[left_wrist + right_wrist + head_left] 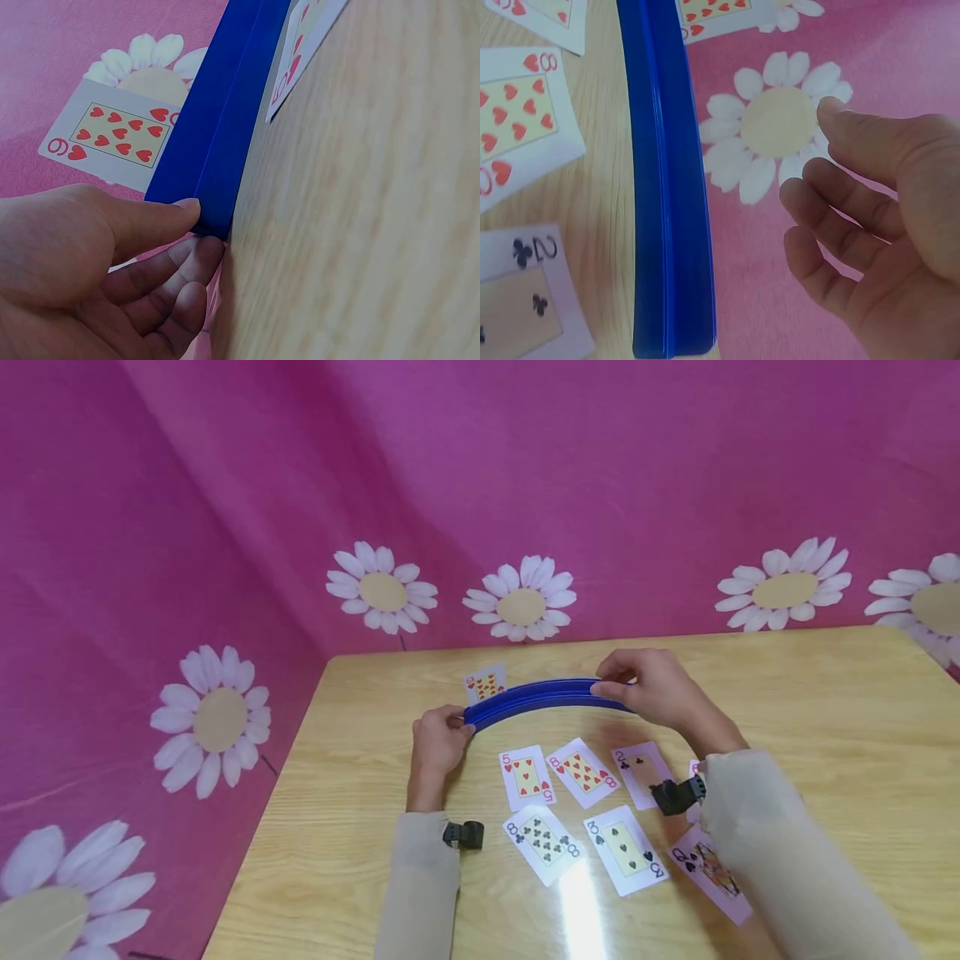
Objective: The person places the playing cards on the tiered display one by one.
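A curved blue card holder [551, 693] with a groove along it lies across the far part of the table. My left hand [438, 745] pinches its left end; in the left wrist view the thumb [169, 217] presses on the holder's face and the fingers curl below. At the other end, my right hand [663, 689] overlaps the holder in the head view. The right wrist view shows that hand [900, 217] beside the holder with loosely bent fingers and nothing between them. A hearts card [116, 135] shows upright behind the holder's left part, its lower edge hidden.
Face-up cards lie on the wooden table [337, 860] nearer me, among them a five of hearts [527, 777], a two of clubs [639, 768] and a queen [712, 868] partly under my right sleeve. A pink flowered cloth [600, 485] hangs behind the table.
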